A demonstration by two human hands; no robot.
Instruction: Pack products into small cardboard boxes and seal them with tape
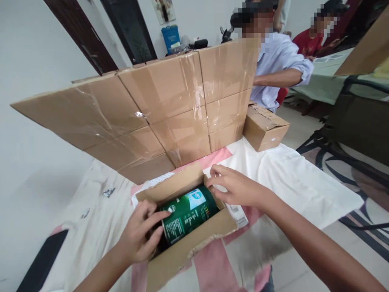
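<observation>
A green can [191,211] with white print and a light-blue label lies on its side in an open cardboard box [170,263]. My left hand [141,231] is at the box's near left end. Its index finger rests on the can's left end, and the thumb is spread below; the other fingers are partly hidden. At the opposite end, my right hand [229,184] hovers over the box's right rim by the can's dark end. Its fingers are bent and apart, with nothing visible between them.
Taped cardboard panels [170,109] stand upright behind the box. A closed carton [266,125] sits at the table's right end. A dark flat object [44,259] lies at the left edge. Beyond the panels are a person in a light shirt [279,61] and another in red [310,42].
</observation>
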